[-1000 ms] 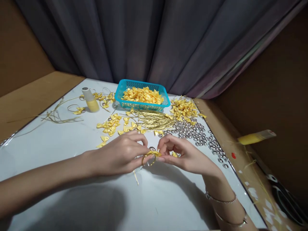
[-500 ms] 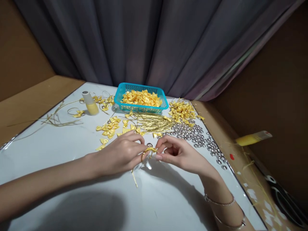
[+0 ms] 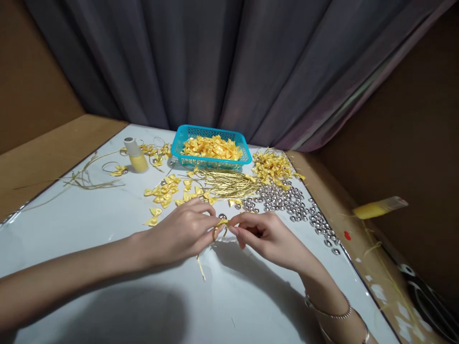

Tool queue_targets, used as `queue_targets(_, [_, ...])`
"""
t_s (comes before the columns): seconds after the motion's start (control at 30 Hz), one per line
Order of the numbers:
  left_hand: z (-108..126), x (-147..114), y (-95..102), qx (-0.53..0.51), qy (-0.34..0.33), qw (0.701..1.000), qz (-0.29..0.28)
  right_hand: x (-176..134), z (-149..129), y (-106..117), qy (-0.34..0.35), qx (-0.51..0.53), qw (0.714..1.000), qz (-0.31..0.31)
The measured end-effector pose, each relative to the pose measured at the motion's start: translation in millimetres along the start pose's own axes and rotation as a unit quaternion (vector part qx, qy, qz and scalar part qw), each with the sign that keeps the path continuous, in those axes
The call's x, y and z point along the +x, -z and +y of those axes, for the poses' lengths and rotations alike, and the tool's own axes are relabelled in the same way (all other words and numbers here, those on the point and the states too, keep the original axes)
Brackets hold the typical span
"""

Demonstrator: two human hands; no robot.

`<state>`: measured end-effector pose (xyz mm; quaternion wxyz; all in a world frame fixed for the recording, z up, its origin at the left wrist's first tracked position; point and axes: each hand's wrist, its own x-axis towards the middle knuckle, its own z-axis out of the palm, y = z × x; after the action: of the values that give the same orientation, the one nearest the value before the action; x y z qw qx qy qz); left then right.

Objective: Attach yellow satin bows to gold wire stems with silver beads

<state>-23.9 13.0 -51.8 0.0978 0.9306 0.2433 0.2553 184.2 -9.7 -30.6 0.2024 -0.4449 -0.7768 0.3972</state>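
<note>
Between my two hands is a small yellow ribbon bow (image 3: 223,222) with a silver bead (image 3: 222,217) at its top and a gold cord (image 3: 215,233) looped below it. My left hand (image 3: 190,224) pinches the bow's left side and the cord, whose loose end hangs under my fingers. From the other side, my right hand (image 3: 263,234) closes thumb and forefinger on the bow's right end. Just beyond my hands lie loose yellow bows (image 3: 163,191), a bundle of gold cords (image 3: 229,184) and a spread of silver beads (image 3: 283,198).
A blue basket (image 3: 211,164) full of yellow bows stands at the back. Left of it is a bottle with yellow contents (image 3: 138,160). More bows with cords (image 3: 272,165) are heaped at the right. Scissors (image 3: 426,301) and a yellow tube (image 3: 380,208) lie off the table's right edge.
My right hand has moved slightly left, and its thumb and forefinger have closed on the bow's right end. My left hand has stayed nearly still.
</note>
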Motion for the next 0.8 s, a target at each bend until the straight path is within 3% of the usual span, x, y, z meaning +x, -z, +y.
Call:
queue_targets(0.4, [1,0,-3.8,0.003,-0.002,1.0,0.011,2,3,-6,0.001,-0.077,0.997,0.031])
queue_targets(0.6, [1,0,-5.5,0.016,0.0,1.0,0.013,5,4,-10,-0.003,-0.056,0.997,0.053])
queue_targets(0.7, [-1,-1,-9.0,-0.005,0.018,1.0,-0.005,9,8,-11,0.001,-0.031,0.998,0.046])
queue_targets(0.8, [-9,-3,-15.7,-0.064,0.064,0.994,-0.061,13,19,-12,-0.011,-0.025,0.999,0.026])
